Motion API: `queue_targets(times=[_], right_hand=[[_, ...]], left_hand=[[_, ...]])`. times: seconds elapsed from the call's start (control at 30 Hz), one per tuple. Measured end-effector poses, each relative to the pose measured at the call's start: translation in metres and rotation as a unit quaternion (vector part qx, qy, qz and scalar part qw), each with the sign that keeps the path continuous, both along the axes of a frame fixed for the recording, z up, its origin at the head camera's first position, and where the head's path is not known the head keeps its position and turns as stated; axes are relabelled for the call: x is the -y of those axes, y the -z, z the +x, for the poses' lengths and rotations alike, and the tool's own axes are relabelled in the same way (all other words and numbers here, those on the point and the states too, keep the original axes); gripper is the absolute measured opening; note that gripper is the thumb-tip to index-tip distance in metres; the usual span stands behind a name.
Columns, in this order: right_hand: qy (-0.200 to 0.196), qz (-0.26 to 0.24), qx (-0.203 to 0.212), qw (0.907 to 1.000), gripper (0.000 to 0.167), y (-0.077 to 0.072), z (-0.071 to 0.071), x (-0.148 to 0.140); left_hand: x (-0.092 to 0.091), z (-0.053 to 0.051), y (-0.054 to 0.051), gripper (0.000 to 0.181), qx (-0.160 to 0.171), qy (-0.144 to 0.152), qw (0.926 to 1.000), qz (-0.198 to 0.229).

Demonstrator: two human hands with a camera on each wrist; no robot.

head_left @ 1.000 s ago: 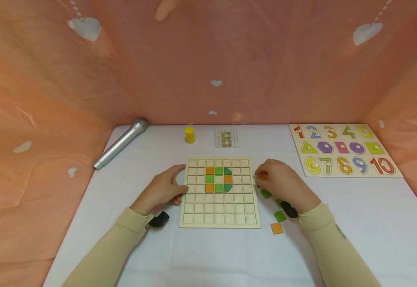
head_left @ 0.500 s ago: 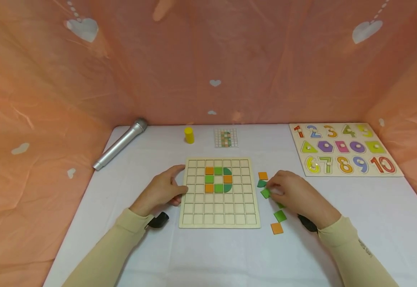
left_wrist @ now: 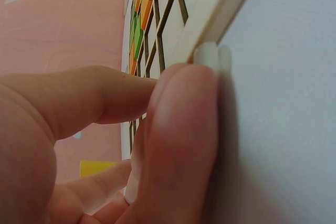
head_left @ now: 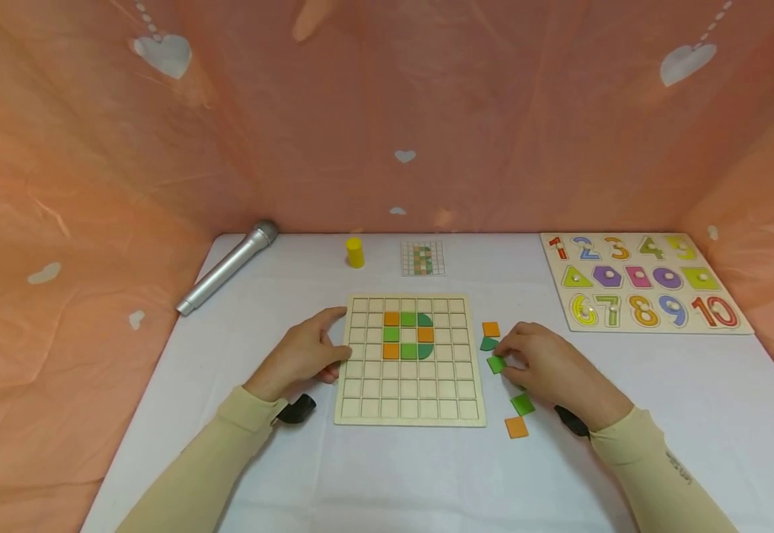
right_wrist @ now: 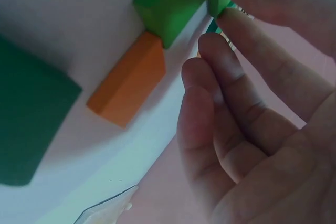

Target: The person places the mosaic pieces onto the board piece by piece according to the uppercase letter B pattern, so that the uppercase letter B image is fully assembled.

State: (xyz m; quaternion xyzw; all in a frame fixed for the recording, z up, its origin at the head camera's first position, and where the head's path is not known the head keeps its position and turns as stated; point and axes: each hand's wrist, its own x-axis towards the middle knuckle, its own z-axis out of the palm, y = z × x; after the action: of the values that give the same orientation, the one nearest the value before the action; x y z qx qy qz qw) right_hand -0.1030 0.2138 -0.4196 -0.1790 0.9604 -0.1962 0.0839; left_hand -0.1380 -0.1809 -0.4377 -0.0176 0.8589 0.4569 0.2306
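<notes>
Altogether, we count one grid board (head_left: 410,389) at the centre of the frame and six loose tiles to the right of it: an upper orange square (head_left: 490,329), a lower orange square (head_left: 516,427), one teal piece (head_left: 489,344) with a curved side, an upper green square (head_left: 496,364), a lower green square (head_left: 523,404) and a third green one between these, mostly hidden by the right hand (head_left: 550,366). Farther up the table (head_left: 374,481) we note one silver microphone (head_left: 227,270) at left, one yellow cylinder (head_left: 355,253) and one pattern card (head_left: 422,258) near the middle, and one number board (head_left: 557,265) at right.

The upper green square lies at the tips of the right hand's bent thumb and index finger; we cannot tell whether they pinch it or only flank it. The left hand (head_left: 299,352) is clamped on the grid board's left edge, thumb over the rim and fingers against the side.

In the grid board, seven cells by seven, we find eight seated tiles: three orange squares, three green squares and two teal quarter-rounds, ringing one unfilled cell. The number board bears ten numerals and, in its middle row, five shapes.
</notes>
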Motion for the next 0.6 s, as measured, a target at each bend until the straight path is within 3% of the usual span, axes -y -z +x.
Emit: queue_targets(times=[0.37,0.6], right_hand=[[-0.003,0.006,-0.01,0.9999,0.018,-0.001,-0.001,0.002],[-0.025,0.006,-0.048,0.9985,0.014,-0.005,-0.007,0.013]], left_hand=[[0.0,0.0,-0.001,0.083,-0.001,-0.002,1.0,0.0],[0.0,0.0,0.0,0.083,-0.001,-0.003,1.0,0.001]])
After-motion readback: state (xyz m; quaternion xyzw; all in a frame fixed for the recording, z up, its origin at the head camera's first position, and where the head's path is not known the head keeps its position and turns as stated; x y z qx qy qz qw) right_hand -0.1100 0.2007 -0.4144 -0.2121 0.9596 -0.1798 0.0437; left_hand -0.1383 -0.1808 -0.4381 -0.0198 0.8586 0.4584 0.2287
